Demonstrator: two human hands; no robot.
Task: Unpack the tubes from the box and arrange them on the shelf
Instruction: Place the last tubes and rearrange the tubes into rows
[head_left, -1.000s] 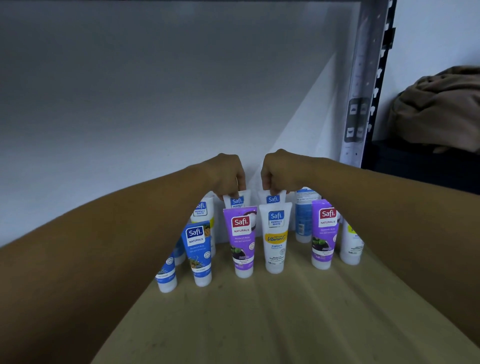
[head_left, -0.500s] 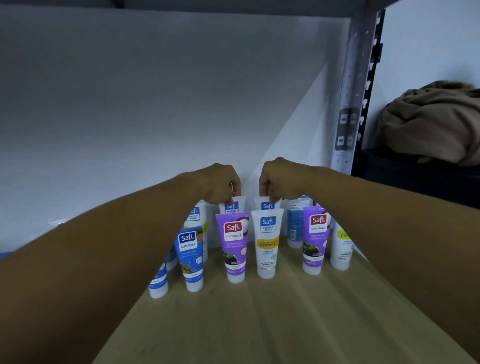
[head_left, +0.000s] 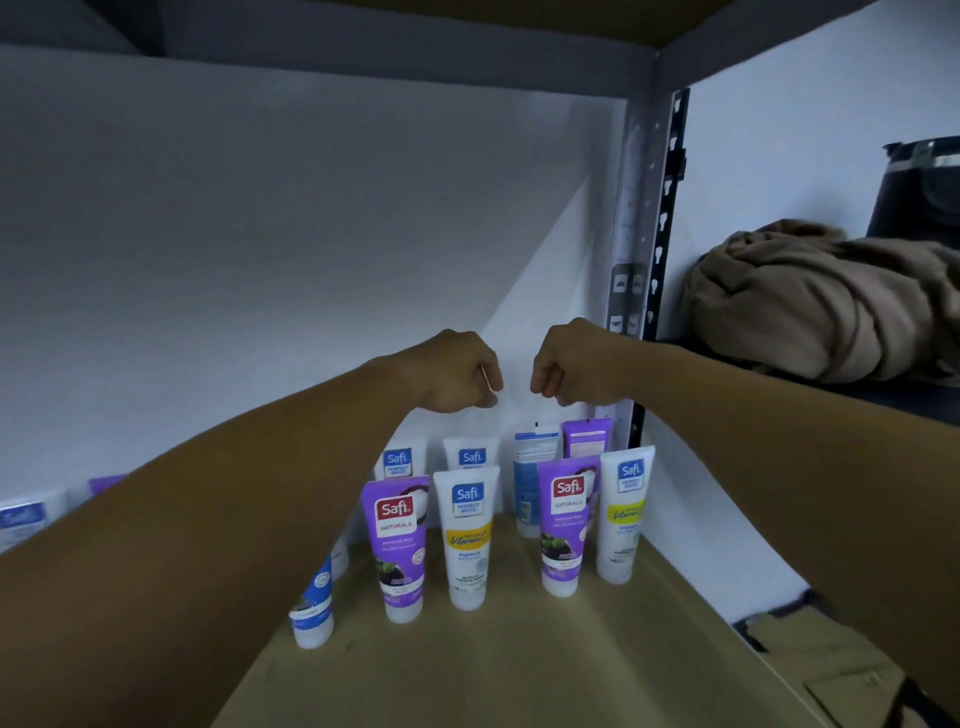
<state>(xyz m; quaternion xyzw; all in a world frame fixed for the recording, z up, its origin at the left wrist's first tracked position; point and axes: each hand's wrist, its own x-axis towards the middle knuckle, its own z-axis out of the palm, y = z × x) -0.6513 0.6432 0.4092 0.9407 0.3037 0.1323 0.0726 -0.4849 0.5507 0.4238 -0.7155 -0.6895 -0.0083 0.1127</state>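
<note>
Tubes (head_left: 466, 540) are seen standing cap-down on the shelf (head_left: 519, 670), in two rows near its far right corner. They are soft plastic, flat at the crimped top and round at the white cap. In the near row a purple tube (head_left: 399, 551) stands left, then a white tube (head_left: 466, 540) with a yellow band, then a second purple one (head_left: 565, 525), then another white one (head_left: 623, 514) at the right. In the far row two white tubes (head_left: 471, 457), a blue one (head_left: 535, 478) and a purple one (head_left: 587, 436) are placed close to the smooth white back wall (head_left: 260, 260). A small blue tube (head_left: 313, 608) stands at the near left, partly hidden by the forearm.

The shelf board is matte, wood-like and beige. A grey metal post (head_left: 636, 208) with holes rises at the right.

The left hand (head_left: 452, 371) and the right hand (head_left: 571, 364) are held above the far row, apart from the tubes. Both are curled into loose fists with fingertips pinched together, and nothing is gripped in them. A crumpled brown cloth (head_left: 821, 306) lies at the far right.
</note>
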